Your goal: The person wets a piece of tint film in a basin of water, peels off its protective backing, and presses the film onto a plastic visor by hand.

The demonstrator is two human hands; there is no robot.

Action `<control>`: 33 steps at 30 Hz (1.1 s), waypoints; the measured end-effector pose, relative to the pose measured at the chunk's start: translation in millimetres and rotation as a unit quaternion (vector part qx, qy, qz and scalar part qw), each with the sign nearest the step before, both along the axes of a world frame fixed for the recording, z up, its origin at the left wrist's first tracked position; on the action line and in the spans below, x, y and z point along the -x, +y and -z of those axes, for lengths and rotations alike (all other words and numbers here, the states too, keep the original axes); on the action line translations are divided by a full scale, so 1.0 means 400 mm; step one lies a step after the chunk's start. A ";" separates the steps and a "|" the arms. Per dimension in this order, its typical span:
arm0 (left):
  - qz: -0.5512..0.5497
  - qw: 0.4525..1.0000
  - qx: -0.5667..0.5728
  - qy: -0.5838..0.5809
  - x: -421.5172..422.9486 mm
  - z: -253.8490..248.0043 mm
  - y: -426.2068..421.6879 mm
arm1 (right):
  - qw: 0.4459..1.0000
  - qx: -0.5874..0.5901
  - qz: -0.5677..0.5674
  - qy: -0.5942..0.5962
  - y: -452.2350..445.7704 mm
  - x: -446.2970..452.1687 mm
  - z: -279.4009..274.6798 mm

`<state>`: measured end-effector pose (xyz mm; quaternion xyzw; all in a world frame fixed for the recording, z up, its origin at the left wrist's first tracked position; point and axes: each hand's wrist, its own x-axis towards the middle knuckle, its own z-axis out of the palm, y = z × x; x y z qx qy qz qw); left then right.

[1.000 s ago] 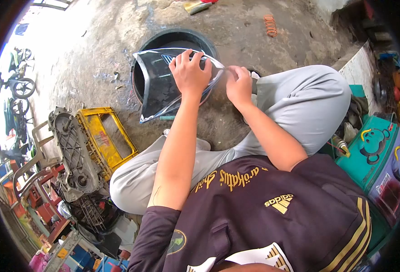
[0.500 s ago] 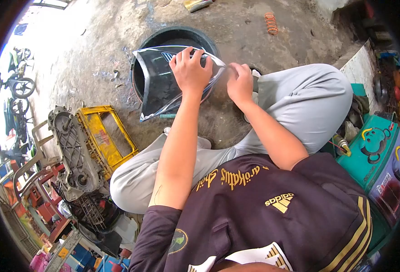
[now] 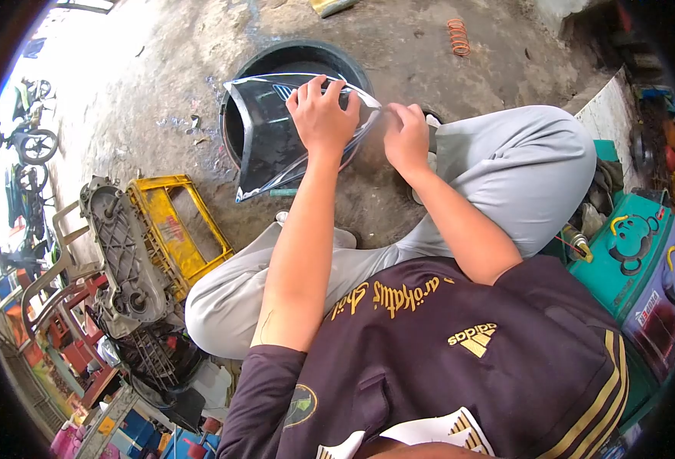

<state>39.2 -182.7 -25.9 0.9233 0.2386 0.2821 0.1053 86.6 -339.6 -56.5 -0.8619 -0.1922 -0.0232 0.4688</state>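
A glossy black panel (image 3: pixel 265 145) with white and blue edging lies tilted over a round dark basin (image 3: pixel 345 61). My left hand (image 3: pixel 322 115) is on the panel's upper right part, fingers bent over its edge and thumb toward the right, holding it. My right hand (image 3: pixel 406 141) is just beyond the panel's pointed right tip, its fingers bent and pinched together. What lies between those fingertips is too small and blurred to tell.
A yellow crate (image 3: pixel 171 229) and a metal engine casing (image 3: pixel 123 245) are at the left. An orange spring (image 3: pixel 458 37) lies on the concrete floor. My bent legs flank the work; a green box (image 3: pixel 624 256) stands at the right.
The basin and panel appear slightly higher in view. My right hand has shifted very slightly right, away from the panel's tip; my left hand keeps its place on the panel.
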 end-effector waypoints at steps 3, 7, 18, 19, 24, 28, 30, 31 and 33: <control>-0.001 1.000 -0.002 -0.001 -0.004 0.000 -0.001 | 1.000 0.003 0.003 -0.003 0.005 -0.011 -0.004; 0.001 1.000 -0.004 -0.007 -0.001 0.001 -0.001 | 1.000 0.010 0.004 0.012 0.000 -0.002 -0.004; 0.005 1.000 0.008 -0.004 -0.001 -0.001 0.000 | 1.000 0.014 -0.003 0.010 0.000 -0.010 -0.005; 0.009 1.000 0.018 -0.005 -0.001 0.001 -0.002 | 1.000 0.013 0.000 0.006 0.000 -0.014 -0.005; 0.009 1.000 0.017 -0.012 0.002 0.003 0.001 | 1.000 0.008 -0.002 0.030 -0.002 -0.005 0.001; 0.006 1.000 0.014 -0.014 -0.002 0.011 0.000 | 1.000 0.022 0.003 0.018 0.002 -0.012 -0.015; 0.005 1.000 0.010 -0.007 0.001 0.006 -0.001 | 1.000 0.016 -0.003 0.015 -0.006 -0.001 -0.006; 0.002 1.000 0.006 -0.002 0.000 0.002 0.001 | 1.000 0.010 -0.010 0.009 -0.006 -0.001 -0.002; -0.001 1.000 0.004 0.002 0.000 -0.004 0.002 | 1.000 0.013 -0.011 0.002 -0.002 -0.009 -0.004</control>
